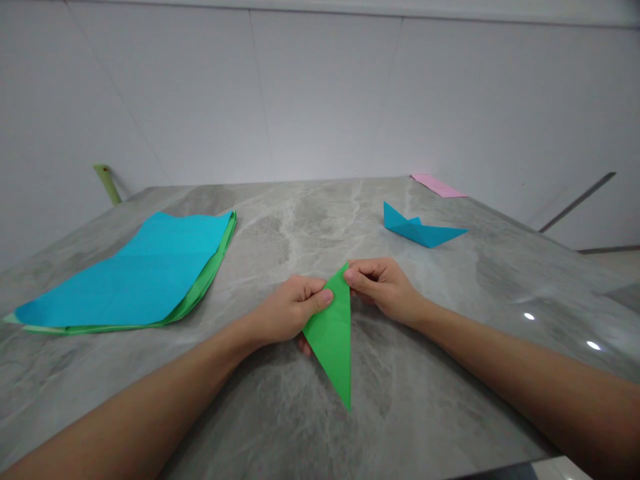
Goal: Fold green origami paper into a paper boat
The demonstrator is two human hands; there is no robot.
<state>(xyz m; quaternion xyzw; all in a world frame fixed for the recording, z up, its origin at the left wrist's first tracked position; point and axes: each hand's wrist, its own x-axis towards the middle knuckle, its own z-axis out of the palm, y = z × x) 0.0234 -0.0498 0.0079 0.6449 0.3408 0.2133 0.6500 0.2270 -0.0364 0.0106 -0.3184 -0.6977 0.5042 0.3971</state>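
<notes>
Paper (333, 333), green, folded, long axis near-far, sharp tip (346, 393) nearest, L hand (287, 310) & R hand (384, 285) both pinching it.

green folded paper (333, 340), blue paper boat (421, 232), pink sheet (439, 186), grey tabletop (295, 223) (white-veined)

On the table (300, 220), a paper stack (145, 270) lies left of the held paper (334, 333), a boat (419, 232) right (a sheet (439, 186) behind it)
</notes>
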